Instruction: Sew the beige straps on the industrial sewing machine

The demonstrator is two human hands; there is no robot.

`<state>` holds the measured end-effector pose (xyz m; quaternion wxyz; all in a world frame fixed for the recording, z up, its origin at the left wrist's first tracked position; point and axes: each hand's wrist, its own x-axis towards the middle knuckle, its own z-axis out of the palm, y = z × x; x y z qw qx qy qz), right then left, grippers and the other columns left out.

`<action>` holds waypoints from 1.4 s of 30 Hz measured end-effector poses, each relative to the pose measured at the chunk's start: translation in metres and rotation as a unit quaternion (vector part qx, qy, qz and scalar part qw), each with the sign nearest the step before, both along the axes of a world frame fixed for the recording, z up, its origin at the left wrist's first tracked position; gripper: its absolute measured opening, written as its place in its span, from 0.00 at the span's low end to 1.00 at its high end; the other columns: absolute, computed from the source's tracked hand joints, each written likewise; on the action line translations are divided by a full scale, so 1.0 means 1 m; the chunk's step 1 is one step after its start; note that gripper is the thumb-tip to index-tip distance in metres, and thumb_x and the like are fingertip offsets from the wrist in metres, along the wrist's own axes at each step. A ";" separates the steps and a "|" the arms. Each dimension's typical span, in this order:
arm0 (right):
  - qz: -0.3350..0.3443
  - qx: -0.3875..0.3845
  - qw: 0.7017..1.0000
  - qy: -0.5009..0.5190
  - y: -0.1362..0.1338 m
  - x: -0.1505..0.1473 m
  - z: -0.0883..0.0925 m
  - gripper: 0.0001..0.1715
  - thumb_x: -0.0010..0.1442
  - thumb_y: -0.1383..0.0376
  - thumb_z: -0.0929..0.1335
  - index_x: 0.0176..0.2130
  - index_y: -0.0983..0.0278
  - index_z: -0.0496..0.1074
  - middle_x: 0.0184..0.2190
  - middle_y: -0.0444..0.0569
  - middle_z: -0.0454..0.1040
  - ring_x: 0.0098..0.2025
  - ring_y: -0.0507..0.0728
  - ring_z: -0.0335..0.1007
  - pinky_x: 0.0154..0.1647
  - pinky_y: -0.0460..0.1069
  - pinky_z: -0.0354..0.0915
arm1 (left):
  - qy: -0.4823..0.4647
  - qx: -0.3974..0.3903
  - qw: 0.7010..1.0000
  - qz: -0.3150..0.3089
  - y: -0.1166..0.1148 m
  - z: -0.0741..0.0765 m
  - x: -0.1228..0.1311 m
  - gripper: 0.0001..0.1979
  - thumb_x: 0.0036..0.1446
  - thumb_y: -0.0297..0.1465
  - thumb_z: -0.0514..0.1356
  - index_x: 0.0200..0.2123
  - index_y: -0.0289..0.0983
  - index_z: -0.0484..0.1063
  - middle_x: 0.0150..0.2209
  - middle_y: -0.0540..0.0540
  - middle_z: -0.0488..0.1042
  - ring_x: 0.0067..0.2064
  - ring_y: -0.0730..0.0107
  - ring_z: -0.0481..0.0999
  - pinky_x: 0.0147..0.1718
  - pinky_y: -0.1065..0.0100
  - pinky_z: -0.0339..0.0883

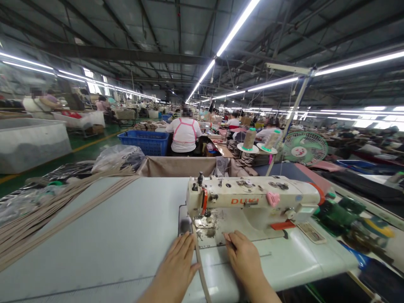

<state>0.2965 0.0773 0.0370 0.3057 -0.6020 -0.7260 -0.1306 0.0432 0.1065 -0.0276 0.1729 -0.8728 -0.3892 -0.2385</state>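
A white sewing machine (252, 202) stands on the pale table. From under its presser foot a narrow beige strip (201, 265) runs down over the table's front edge. My left hand (178, 259) lies flat, fingers stretched out, along the strip's left side, its thumb tip at the strip. Right of the strip, near the machine bed's front edge, my right hand (245, 256) is closed with curled fingers. Something dark shows between its thumb and fingers, too small to name. The needle is hard to make out behind the machine head.
Long beige strips (91, 202) lie across the table's left side. Behind the machine stand a fabric-lined bin (176, 167), thread cones (249, 139) and a green fan (304, 148). Further off are a blue basket (143, 143) and a seated person (185, 132). A pink clip (273, 199) sits on the machine.
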 end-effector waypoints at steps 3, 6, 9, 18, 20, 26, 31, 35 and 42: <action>-0.002 -0.058 0.998 0.003 -0.001 0.006 -0.026 0.18 0.72 0.61 0.61 0.33 0.60 0.72 0.29 0.47 0.75 0.33 0.56 0.72 0.35 0.49 0.60 | 0.000 -0.051 0.999 0.000 -0.006 0.012 0.001 0.31 0.70 0.43 0.55 0.68 0.30 0.61 0.68 0.36 0.66 0.69 0.53 0.66 0.64 0.51 0.68; 0.007 -0.070 0.998 0.005 -0.003 0.007 -0.029 0.18 0.73 0.60 0.60 0.33 0.60 0.72 0.30 0.48 0.77 0.35 0.57 0.74 0.38 0.50 0.61 | 0.001 -0.097 0.995 0.004 -0.011 0.024 0.002 0.32 0.70 0.44 0.53 0.68 0.30 0.61 0.69 0.36 0.65 0.70 0.53 0.63 0.67 0.50 0.64; 0.000 -0.068 0.998 0.001 -0.003 0.005 -0.027 0.19 0.73 0.59 0.60 0.33 0.60 0.71 0.30 0.49 0.78 0.35 0.58 0.74 0.38 0.50 0.60 | 0.000 -0.123 0.992 0.013 -0.013 0.032 0.001 0.32 0.71 0.47 0.50 0.68 0.31 0.61 0.69 0.38 0.64 0.71 0.54 0.61 0.69 0.51 0.60; -0.009 -0.050 0.998 -0.025 -0.005 0.005 -0.029 0.19 0.72 0.59 0.60 0.32 0.60 0.70 0.28 0.48 0.76 0.32 0.58 0.72 0.36 0.51 0.59 | 0.007 -0.141 0.990 0.011 -0.015 0.038 -0.001 0.34 0.73 0.48 0.45 0.70 0.29 0.57 0.70 0.37 0.62 0.72 0.55 0.60 0.70 0.53 0.57; -0.007 -0.053 0.998 -0.026 -0.005 0.005 -0.028 0.18 0.72 0.59 0.61 0.32 0.60 0.70 0.29 0.48 0.76 0.32 0.58 0.72 0.36 0.51 0.59 | 0.003 -0.143 0.990 0.015 -0.015 0.040 -0.001 0.34 0.73 0.47 0.46 0.70 0.30 0.57 0.70 0.38 0.62 0.72 0.55 0.60 0.70 0.53 0.56; -0.018 -0.087 0.996 -0.001 -0.006 0.001 -0.022 0.16 0.71 0.62 0.62 0.32 0.61 0.70 0.29 0.49 0.76 0.34 0.58 0.71 0.37 0.50 0.59 | -0.004 -0.117 0.993 0.005 -0.016 0.034 -0.002 0.31 0.72 0.44 0.50 0.70 0.31 0.58 0.69 0.36 0.64 0.71 0.55 0.61 0.69 0.50 0.58; -0.056 -0.143 0.988 0.004 -0.012 -0.007 -0.015 0.11 0.69 0.66 0.65 0.33 0.61 0.72 0.32 0.48 0.77 0.38 0.57 0.72 0.40 0.49 0.60 | -0.010 -0.064 0.998 -0.017 -0.010 0.015 -0.005 0.31 0.72 0.46 0.49 0.66 0.30 0.64 0.67 0.35 0.67 0.69 0.51 0.65 0.68 0.49 0.58; -0.081 -0.167 0.983 0.001 -0.012 -0.006 -0.017 0.09 0.68 0.63 0.67 0.35 0.61 0.74 0.34 0.47 0.78 0.39 0.56 0.72 0.41 0.48 0.61 | -0.006 -0.027 0.998 -0.058 -0.001 0.004 -0.008 0.35 0.71 0.49 0.46 0.64 0.25 0.66 0.65 0.30 0.69 0.66 0.45 0.69 0.66 0.45 0.59; -0.076 -0.185 0.980 0.006 -0.014 -0.006 -0.018 0.11 0.70 0.61 0.65 0.37 0.61 0.74 0.35 0.48 0.78 0.39 0.56 0.72 0.41 0.49 0.62 | -0.008 -0.020 0.997 -0.075 0.003 -0.003 -0.013 0.36 0.71 0.49 0.45 0.67 0.25 0.61 0.65 0.29 0.69 0.65 0.44 0.69 0.64 0.46 0.60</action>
